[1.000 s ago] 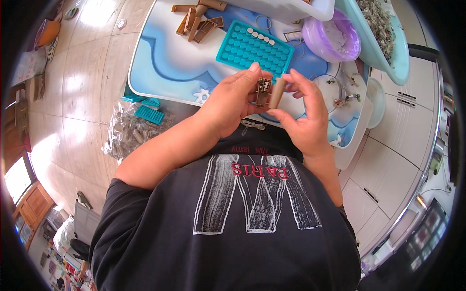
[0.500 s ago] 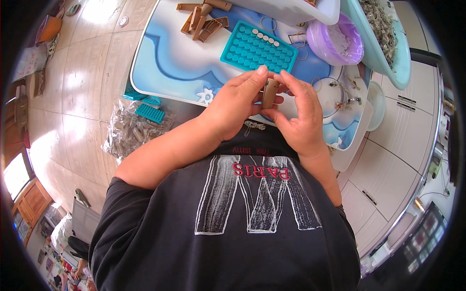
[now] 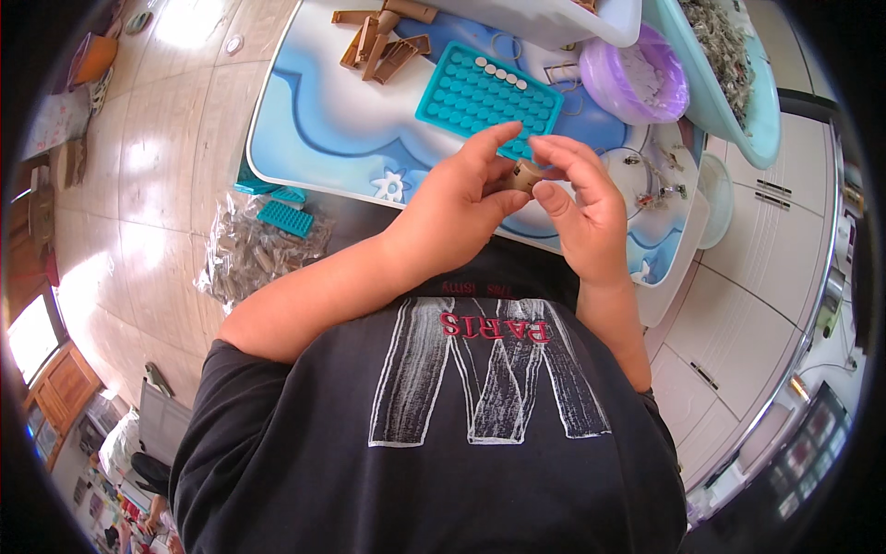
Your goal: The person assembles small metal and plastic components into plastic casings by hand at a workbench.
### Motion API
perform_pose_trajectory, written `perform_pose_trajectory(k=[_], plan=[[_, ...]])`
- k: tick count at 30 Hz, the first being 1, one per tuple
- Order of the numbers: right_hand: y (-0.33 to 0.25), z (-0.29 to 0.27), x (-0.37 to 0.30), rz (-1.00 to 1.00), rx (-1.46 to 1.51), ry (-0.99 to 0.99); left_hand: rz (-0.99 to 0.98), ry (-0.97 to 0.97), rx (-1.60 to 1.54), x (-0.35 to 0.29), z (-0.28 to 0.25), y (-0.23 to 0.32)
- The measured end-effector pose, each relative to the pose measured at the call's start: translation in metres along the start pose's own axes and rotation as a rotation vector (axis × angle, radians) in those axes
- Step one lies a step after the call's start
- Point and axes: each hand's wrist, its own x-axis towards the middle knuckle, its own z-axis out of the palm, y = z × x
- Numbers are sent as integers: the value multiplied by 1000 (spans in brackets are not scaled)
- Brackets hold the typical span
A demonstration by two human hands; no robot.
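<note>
Left fingers (image 3: 504, 202) partly hide a brown case (image 3: 527, 174); its inside is concealed.

A black short-sleeved fabric shirt (image 3: 305, 443) bears two lines of lettering, upside down in this view: large raised red capitals (image 3: 494, 327) across white brush-stroked shapes (image 3: 406, 379), and a smaller, thinner dark-red line (image 3: 484, 289) just nearer the collar, fainter against the cloth.
</note>
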Motion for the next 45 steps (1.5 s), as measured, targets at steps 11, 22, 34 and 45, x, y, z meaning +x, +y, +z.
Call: perform_pose_trajectory(k=[11,22,34,45], plan=[[-5,20,3,341,465,73,89,10,85,4,7,4],[-10,22,0,78,-145,7,-24,116,-490,14,-4,2],[-6,-12,14,183,31,65,-131,198,-523,14,-9,13],[39,-101,124,-96,-1108,-15,-270,141,-538,15,-8,12]])
